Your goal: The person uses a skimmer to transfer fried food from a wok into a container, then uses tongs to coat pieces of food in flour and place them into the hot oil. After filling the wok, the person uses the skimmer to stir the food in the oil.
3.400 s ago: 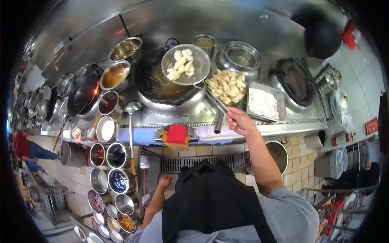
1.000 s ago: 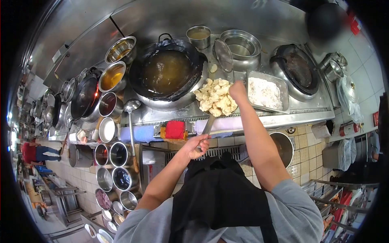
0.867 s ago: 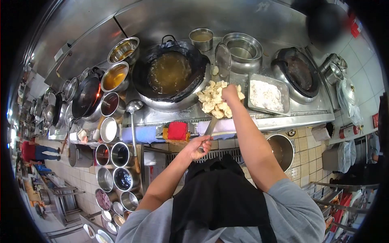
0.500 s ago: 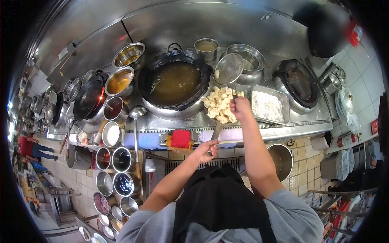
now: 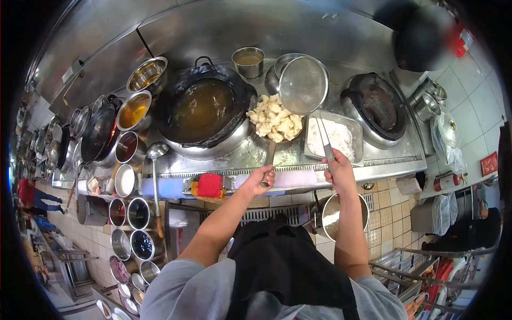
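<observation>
My left hand (image 5: 260, 180) is wrapped round the handle of a ladle or strainer heaped with pale fried pieces (image 5: 274, 118). My right hand (image 5: 340, 169) grips the long handle of a round mesh skimmer (image 5: 304, 85), whose disc is above and to the right of the heap, partly over a metal bowl. Below the skimmer's handle lies a metal tray (image 5: 356, 154) of white powder (image 5: 337, 136). Left of the heap, a large black wok (image 5: 202, 109) holds brownish oil.
A second, dark wok (image 5: 376, 106) stands right of the tray. Bowls of yellow liquid (image 5: 134, 110), sauce pots (image 5: 143, 244), a long ladle (image 5: 157, 150) and a red cloth (image 5: 208, 185) are on the left. A person in red (image 5: 26, 193) stands far left.
My right hand has moved down and right, drawing the skimmer away from the heap. Its disc shows flat and bare now. The view has shifted a little to the right.
</observation>
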A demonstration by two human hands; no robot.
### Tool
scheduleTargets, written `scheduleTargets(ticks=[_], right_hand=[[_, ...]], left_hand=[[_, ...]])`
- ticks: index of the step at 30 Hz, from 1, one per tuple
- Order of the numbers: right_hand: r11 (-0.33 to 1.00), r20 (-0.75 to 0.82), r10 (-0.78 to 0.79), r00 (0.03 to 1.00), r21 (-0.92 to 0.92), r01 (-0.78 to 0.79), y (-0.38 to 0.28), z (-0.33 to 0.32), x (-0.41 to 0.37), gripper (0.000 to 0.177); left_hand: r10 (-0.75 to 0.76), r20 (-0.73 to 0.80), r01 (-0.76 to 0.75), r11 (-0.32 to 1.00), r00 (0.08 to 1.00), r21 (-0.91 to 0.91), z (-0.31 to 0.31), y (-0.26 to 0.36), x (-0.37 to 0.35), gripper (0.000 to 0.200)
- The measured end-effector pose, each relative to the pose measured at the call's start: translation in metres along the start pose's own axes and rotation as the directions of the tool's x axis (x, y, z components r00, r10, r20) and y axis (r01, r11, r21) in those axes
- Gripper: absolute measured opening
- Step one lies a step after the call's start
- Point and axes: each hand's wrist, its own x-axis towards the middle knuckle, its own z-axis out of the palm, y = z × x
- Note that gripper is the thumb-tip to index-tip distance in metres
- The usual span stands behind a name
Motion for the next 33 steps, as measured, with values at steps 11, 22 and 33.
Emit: scheduleTargets(ticks=[11,22,33], right_hand=[[0.857,0.095,-0.030,0.995,0.515,-0.024,0.008,-0.023,0.017,0.025],[0.985,-0.127,-0.144,0.981,0.072,0.154,-0.006,0.042,0.025,0.027],[0.399,0.023,-0.528,0.849,-0.876,0.272,0.012,0.205,0.237,0.037]], left_hand=[[-0.067,0.061,0.072,0.993,0.996,-0.091,-0.004,0.001,0.019,0.009],[-0.127,0.012,0.127,0.991,0.992,-0.043,-0.019,-0.002,-0.011,0.013],[-0.097,-0.008,0.097,0.995,0.995,-0.007,-0.030,0.004,-0.044,0.013]])
